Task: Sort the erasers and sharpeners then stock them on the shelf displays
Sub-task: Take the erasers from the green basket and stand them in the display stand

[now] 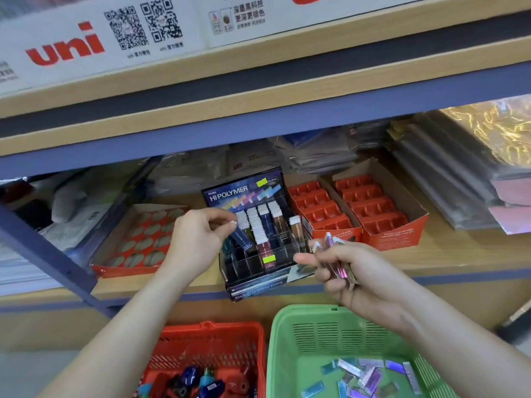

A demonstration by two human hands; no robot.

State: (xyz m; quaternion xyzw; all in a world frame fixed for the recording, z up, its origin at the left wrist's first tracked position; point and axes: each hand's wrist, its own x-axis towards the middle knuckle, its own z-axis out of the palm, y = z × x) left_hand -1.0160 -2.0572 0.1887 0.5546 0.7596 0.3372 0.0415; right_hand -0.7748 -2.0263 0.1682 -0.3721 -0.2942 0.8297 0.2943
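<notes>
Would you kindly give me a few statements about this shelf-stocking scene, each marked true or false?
1. The left hand pinches a dark blue eraser over the Hi-Polymer display. True.
2. The right hand is empty. False: it grips several slim erasers.
3. The green basket holds loose erasers. True.
4. The red basket stands to the right of the green basket. False: it stands to its left.
</notes>
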